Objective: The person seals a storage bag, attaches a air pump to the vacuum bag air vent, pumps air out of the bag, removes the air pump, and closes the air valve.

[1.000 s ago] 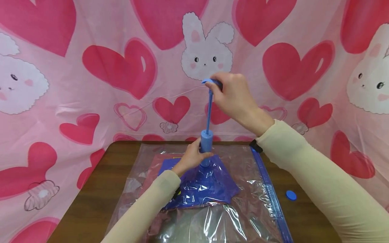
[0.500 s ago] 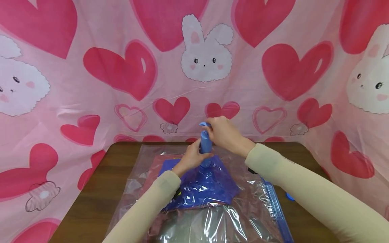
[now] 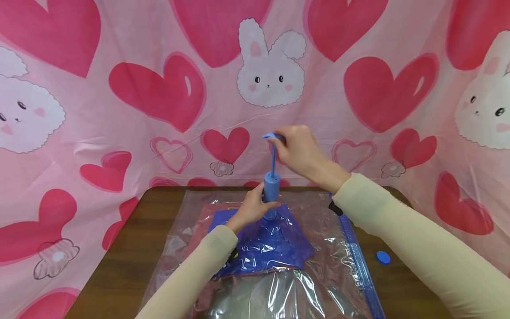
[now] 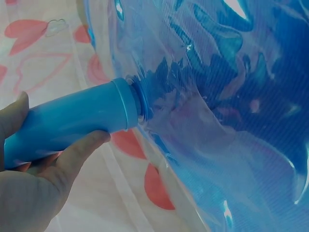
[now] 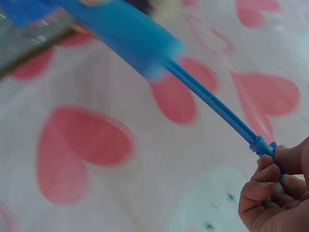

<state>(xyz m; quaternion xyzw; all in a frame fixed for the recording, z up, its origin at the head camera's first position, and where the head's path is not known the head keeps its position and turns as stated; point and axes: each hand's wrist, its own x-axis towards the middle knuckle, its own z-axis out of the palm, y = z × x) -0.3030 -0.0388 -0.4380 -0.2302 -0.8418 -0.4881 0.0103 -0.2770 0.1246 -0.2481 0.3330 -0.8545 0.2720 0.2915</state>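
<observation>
A blue hand pump [image 3: 271, 188] stands upright on a clear plastic storage bag [image 3: 255, 292]. My left hand [image 3: 251, 206] grips its barrel, thumb and fingers around it. In the left wrist view the pump's lower end meets the bag's valve [image 4: 142, 99], and the film bunches around that spot. My right hand [image 3: 300, 146] holds the pump's handle [image 3: 272, 136] above, with a stretch of the rod [image 3: 273, 160] showing between handle and barrel. Inside the bag lies folded blue cloth [image 3: 259, 252], with a reddish layer [image 3: 199, 230] beside it.
The bag spreads over a dark wooden table [image 3: 119, 257]. Its blue zip strip [image 3: 358, 261] runs along the right side, with a black slider [image 3: 335, 207] near the far end. A round blue cap [image 3: 383, 257] lies to the right. Behind hangs a pink heart-print cloth [image 3: 223, 106].
My right hand pushed the handle down close to the barrel, then drew it partway up again, below its first height. My left hand has stayed around the barrel.
</observation>
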